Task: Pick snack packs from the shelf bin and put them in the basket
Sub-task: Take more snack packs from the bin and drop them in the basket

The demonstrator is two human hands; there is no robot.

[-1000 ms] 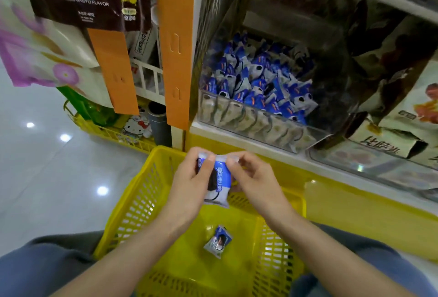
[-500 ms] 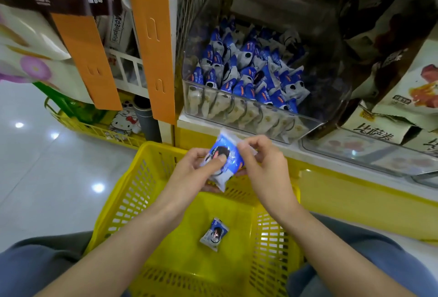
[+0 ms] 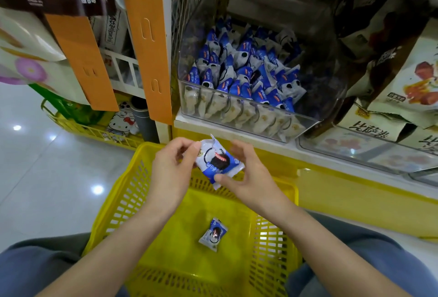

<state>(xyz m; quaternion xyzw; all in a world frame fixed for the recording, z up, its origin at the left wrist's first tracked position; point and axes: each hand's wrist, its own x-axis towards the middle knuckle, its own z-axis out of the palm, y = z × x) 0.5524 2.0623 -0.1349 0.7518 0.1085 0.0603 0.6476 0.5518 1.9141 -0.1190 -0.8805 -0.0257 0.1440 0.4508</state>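
Note:
A blue and white snack pack (image 3: 219,161) with a dark cookie picture is held above the far rim of the yellow basket (image 3: 118,204). My left hand (image 3: 173,171) pinches its upper left edge. My right hand (image 3: 246,173) pinches its lower right edge with the thumb. A second, like pack (image 3: 213,234) lies on the basket floor. Above, on the shelf, the clear plastic bin (image 3: 305,123) is full of several more blue and white packs (image 3: 246,76).
Orange hanging strips (image 3: 147,36) and hung snack bags are left of the bin. Boxed snacks (image 3: 369,128) fill the shelf to the right. Another yellow basket (image 3: 92,128) stands on the glossy floor at left. My grey-trousered knees flank the basket.
The pack has been turned between my two hands, so its face with the cookie picture now points up. Both hands stay above the basket's far rim. The pack on the basket floor has not moved.

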